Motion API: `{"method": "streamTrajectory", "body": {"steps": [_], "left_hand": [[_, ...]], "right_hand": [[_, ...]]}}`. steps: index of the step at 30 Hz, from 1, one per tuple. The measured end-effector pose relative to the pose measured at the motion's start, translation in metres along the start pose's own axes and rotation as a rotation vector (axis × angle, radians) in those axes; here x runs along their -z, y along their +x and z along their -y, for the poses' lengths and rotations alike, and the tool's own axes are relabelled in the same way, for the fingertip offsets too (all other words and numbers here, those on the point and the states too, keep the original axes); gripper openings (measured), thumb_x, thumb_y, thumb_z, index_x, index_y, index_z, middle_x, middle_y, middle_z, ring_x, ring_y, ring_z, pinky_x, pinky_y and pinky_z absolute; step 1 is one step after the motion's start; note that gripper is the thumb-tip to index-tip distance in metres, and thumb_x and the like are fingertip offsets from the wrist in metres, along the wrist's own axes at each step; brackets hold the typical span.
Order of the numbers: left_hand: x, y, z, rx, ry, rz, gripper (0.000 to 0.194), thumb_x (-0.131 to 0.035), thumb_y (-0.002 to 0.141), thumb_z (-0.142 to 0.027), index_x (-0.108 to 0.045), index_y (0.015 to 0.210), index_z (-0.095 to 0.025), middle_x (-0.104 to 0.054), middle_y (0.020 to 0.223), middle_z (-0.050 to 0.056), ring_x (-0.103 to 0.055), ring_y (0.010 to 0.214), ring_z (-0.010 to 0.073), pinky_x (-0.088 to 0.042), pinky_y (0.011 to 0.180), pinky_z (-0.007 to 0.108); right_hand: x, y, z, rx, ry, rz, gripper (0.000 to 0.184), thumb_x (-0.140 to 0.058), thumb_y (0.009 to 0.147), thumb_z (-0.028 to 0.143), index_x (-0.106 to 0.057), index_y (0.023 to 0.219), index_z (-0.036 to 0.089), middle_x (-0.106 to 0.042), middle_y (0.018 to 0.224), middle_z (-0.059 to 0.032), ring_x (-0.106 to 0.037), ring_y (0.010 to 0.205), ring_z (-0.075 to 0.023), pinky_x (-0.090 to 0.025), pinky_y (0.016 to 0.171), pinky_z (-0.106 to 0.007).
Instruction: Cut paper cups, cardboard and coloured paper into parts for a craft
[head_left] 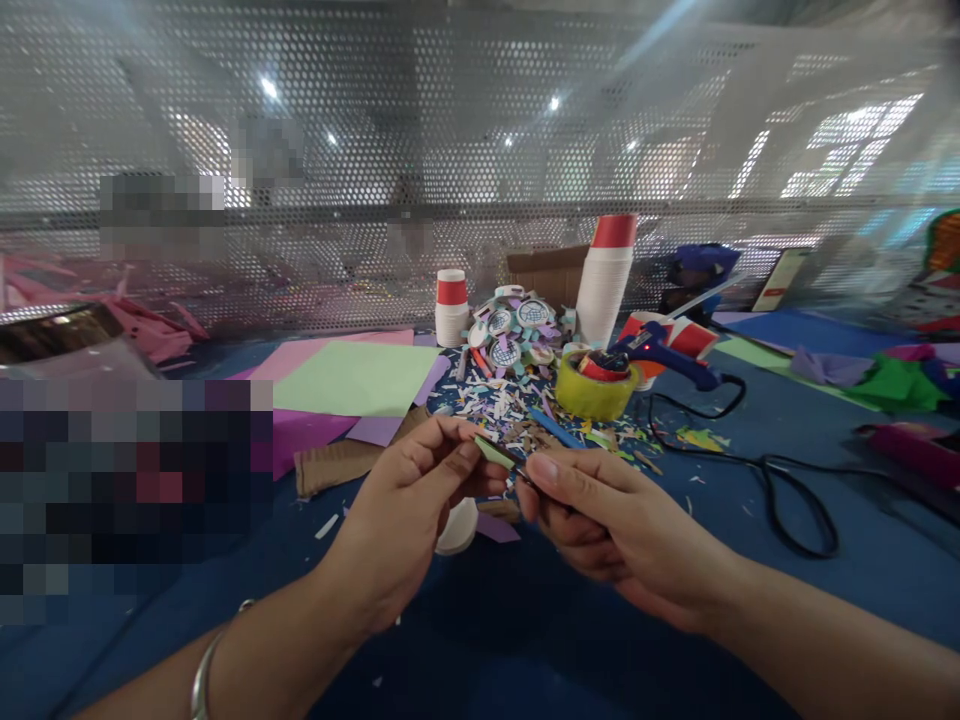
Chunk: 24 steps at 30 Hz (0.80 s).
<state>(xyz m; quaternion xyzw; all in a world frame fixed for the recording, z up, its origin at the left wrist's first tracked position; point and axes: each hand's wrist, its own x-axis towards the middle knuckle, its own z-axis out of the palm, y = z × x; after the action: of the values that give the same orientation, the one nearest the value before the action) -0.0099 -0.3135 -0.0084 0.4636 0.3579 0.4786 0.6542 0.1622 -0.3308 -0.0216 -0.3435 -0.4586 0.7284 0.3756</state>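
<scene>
Between the fingertips of my left hand [409,510] is a small piece of light green paper [495,454]. My right hand [607,505] is closed around what look like small scissors [520,474]; their dark blades lie along the paper's upper edge, and the grip is hidden in my fingers. Both hands meet above the front of the table. Just below them, a round white lid-like disc [457,528] lies beside a purple paper scrap [498,528]. Behind them, paper clippings [510,405] are scattered near a blue pen-like stick [553,428].
Behind the clippings stand stacked paper cups [602,285], a shorter cup stack [451,310] and a pile of decorated discs [504,320]. A blue glue gun [667,355] rests by yellow tape [592,390], its black cord [780,465] looping right. Green paper [352,378] lies left.
</scene>
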Motion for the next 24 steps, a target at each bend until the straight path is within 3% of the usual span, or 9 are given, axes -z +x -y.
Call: {"method": "streamTrajectory", "body": {"steps": [14, 24], "left_hand": [[0.0031, -0.0007, -0.0001, 0.021, -0.011, 0.003, 0.006, -0.059, 0.087, -0.018, -0.054, 0.085, -0.015, -0.065, 0.072, 0.002, -0.061, 0.069, 0.0107, -0.049, 0.072, 0.021], [0.0019, -0.002, 0.0002, -0.052, 0.039, -0.051, 0.009, -0.067, 0.083, -0.02, -0.06, 0.084, -0.015, -0.066, 0.071, 0.003, -0.063, 0.07, 0.0145, -0.05, 0.072, 0.026]], "right_hand": [[0.0001, 0.0, -0.001, -0.014, -0.001, -0.001, 0.04, -0.057, 0.089, 0.052, -0.052, 0.071, 0.016, -0.021, 0.048, 0.0114, -0.011, 0.04, -0.0024, -0.005, 0.036, -0.017], [-0.0001, 0.0003, -0.0022, -0.012, -0.023, -0.017, 0.041, -0.056, 0.089, 0.052, -0.049, 0.068, 0.017, -0.019, 0.047, 0.0119, -0.009, 0.039, -0.0027, -0.005, 0.036, -0.018]]}}
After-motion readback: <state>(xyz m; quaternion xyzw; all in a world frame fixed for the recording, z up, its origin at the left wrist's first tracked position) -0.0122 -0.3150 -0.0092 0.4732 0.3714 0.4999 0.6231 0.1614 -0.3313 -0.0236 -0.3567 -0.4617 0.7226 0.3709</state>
